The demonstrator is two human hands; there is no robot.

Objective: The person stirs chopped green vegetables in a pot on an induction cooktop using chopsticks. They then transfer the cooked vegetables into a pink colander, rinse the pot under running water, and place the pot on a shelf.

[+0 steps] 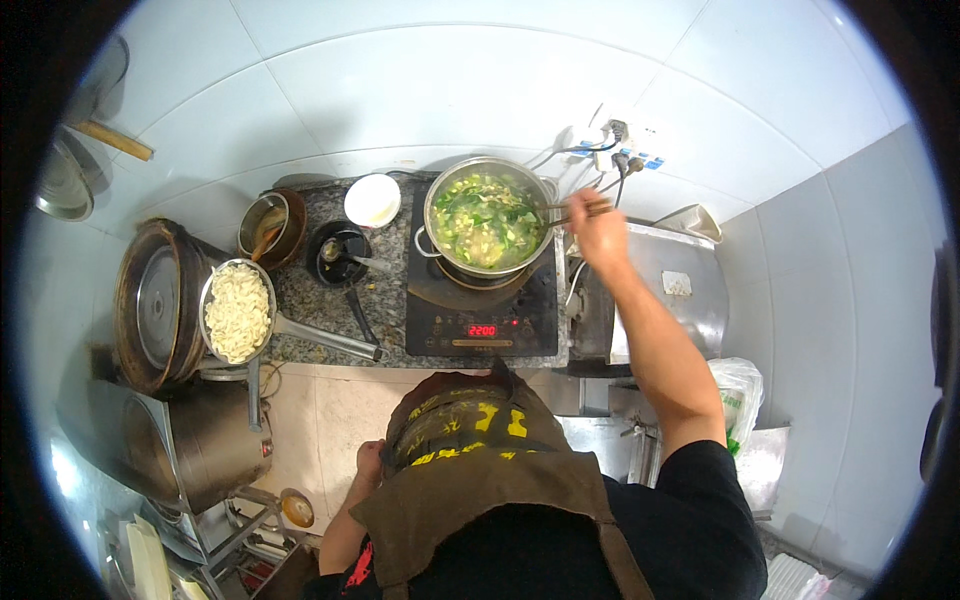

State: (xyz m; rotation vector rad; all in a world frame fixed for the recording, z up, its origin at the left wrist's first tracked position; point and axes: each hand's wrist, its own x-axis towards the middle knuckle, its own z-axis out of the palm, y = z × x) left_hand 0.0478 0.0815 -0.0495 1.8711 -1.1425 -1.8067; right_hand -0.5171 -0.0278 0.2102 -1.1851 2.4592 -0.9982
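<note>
My right hand is closed on a pair of chopsticks, whose tips reach into the right side of a steel pot. The pot holds soup with leafy greens and pale pieces and sits on a black induction cooktop with a lit display. Low beside the apron, my left hand hangs with its fingers bent; whether it holds the apron's edge I cannot tell. To the left, a long-handled steel strainer or pan is heaped with pale noodle-like pieces.
On the granite counter stand a white bowl, a black pan with a ladle, and a steel pot with a utensil. Plugs and cables are at the wall. A metal appliance is right; a large round vessel is left.
</note>
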